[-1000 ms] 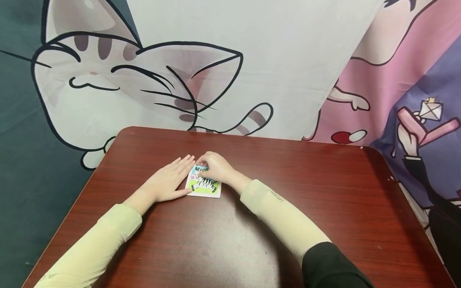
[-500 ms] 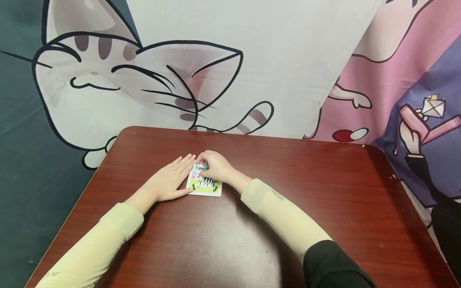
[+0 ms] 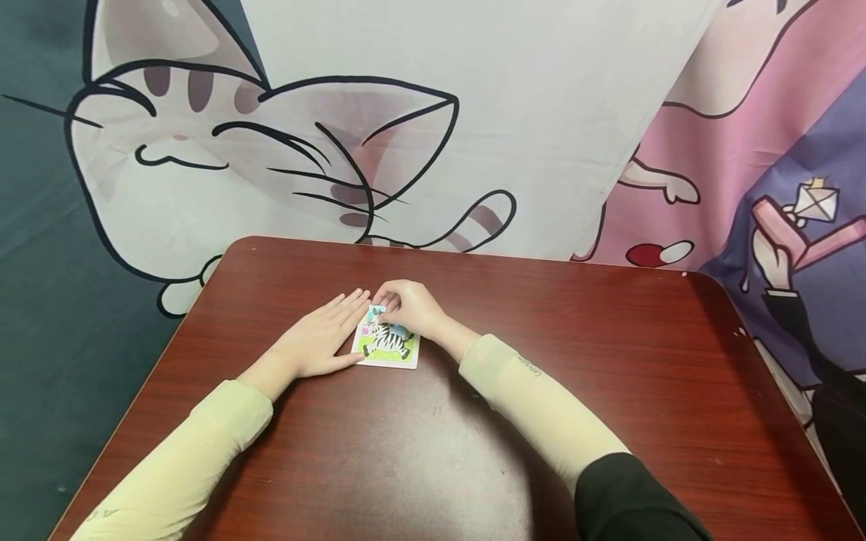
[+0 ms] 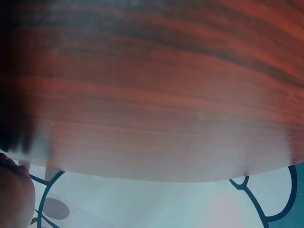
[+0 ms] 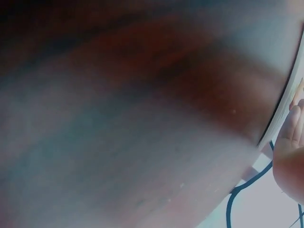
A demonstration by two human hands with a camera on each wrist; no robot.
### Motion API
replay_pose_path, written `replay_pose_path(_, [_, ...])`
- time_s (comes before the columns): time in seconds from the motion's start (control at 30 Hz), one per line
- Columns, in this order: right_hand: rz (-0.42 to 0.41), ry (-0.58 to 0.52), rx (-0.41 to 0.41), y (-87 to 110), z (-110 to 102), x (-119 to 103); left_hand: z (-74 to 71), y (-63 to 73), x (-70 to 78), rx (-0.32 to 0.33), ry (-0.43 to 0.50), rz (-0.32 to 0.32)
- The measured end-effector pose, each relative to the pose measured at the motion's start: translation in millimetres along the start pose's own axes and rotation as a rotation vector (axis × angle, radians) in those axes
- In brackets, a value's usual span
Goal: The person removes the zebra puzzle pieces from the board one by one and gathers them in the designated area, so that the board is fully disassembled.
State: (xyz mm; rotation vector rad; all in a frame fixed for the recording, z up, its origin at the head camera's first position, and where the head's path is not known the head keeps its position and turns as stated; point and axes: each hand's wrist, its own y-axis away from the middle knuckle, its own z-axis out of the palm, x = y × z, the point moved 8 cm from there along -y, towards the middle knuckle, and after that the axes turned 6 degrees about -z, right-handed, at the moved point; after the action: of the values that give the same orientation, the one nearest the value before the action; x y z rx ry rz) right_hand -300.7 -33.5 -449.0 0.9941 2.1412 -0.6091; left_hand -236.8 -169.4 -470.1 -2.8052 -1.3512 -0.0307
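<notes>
Zebra card [image 3: 388,346] sits on the desk [image 3: 568,346]. Left hand [image 3: 316,338] lies along the card's left side, fingers straight; right hand [image 3: 412,309] curls over its top, can't tell if it's pinching anything.

card [image 3: 387,350] partly hidden, probable tabletop [image 5: 109,142] blurred

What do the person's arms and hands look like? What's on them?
The bare left hand and bare right hand come out of long, pale yellow-green cloth sleeves. The right sleeve has dark lettering near its cuff, too small to read. Black cloth covers that arm higher up.
</notes>
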Motion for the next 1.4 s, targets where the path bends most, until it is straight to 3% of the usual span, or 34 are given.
replay_pose_path(0.17, [0.025, -0.121, 0.046, 2.3, -14, 5, 0.2, -0.6, 0.9, -0.004, -0.004, 0.002])
replay_pose_path(0.33, [0.053, -0.169, 0.097, 8.9, -36, 10, -0.2, -0.3, 1.1, 0.009, -0.011, 0.009])
replay_pose_path(0.73, [0.139, -0.163, 0.148, 38.1, -74, 49, 0.9, 0.5, 0.6, 0.048, -0.014, 0.018])
replay_pose_path(1.2, [0.189, -0.130, 0.128, 65.2, -91, 77, 0.2, 0.3, 0.6, 0.008, 0.003, 0.002])
replay_pose_path(1.4, [0.179, -0.052, 0.137, 73.3, -96, 80, -0.1, 0.6, 1.2, 0.013, 0.006, 0.005])
